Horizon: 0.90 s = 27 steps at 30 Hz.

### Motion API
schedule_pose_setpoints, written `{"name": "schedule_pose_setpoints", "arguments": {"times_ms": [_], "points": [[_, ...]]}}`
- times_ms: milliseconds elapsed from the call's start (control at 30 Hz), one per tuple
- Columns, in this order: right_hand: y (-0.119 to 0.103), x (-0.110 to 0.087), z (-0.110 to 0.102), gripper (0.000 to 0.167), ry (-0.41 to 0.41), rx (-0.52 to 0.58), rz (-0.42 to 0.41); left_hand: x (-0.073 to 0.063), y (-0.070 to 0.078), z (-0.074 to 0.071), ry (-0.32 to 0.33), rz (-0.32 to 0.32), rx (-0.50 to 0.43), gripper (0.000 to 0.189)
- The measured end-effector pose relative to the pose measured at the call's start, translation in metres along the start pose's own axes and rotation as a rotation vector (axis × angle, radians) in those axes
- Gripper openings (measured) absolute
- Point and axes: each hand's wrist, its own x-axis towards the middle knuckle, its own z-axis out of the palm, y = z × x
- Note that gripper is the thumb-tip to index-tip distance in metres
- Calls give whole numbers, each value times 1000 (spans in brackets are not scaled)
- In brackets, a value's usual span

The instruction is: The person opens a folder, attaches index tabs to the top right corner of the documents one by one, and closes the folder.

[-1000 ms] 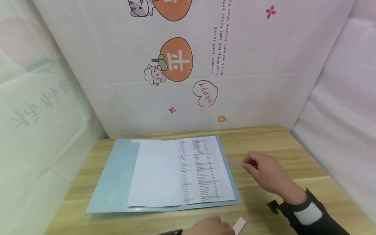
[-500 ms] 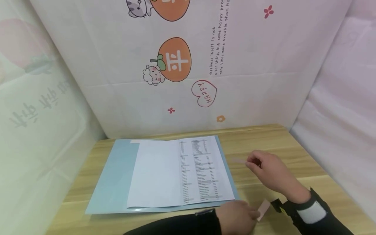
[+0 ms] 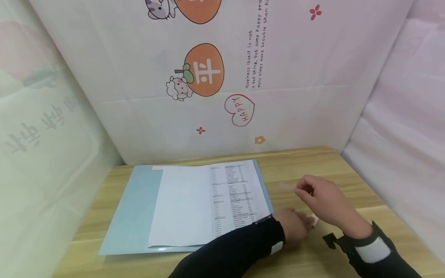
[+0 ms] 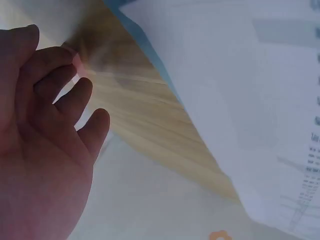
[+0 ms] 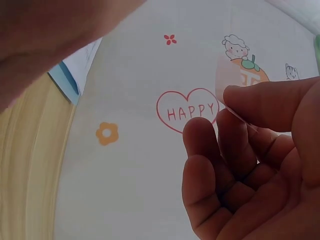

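Observation:
My right hand [image 3: 325,200] is raised over the wooden table, right of the folder. Between thumb and index finger it pinches a thin translucent pinkish strip [image 3: 286,186]; the right wrist view shows the same strip [image 5: 227,75] standing up from the fingertips. My left hand [image 3: 292,226] is low beside the folder's right edge, just left of the right hand. Its fingers are partly curled and hold a small pink slip [image 3: 315,220] by the fingertips; the left wrist view shows only part of this slip [image 4: 77,64]. An open light blue folder [image 3: 133,216] carries white sheets [image 3: 184,208].
Printed rows cover the right-hand page [image 3: 229,193]. A pale strip [image 3: 158,168] lies at the sheets' upper left corner. White printed cloth [image 3: 299,108] stands behind the wooden table [image 3: 288,164] and on both sides. My left sleeve [image 3: 236,249] covers the folder's lower right corner.
The left hand has come in from the front edge, moving right and away from me with the pink slip. My right hand has shifted slightly right, still pinching its strip.

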Motion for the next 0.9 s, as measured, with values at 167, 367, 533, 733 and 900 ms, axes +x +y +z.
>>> {"name": "schedule_pose_setpoints", "arguments": {"times_ms": [167,367,533,733,900], "points": [[1,0,0,6,-2,-12,12,-1,-6,-4,0,-50,-67,43],[3,0,2,7,-7,9,42,-2,-10,-2,7,-27,-67,54],[4,1,4,8,21,19,49,-15,-36,4,100,-72,-193,35],[6,3,7,7,29,31,70,-44,-91,32,162,-394,-261,28],[10,7,13,6,13,47,67,-64,-125,64,101,-616,-346,57]]}}
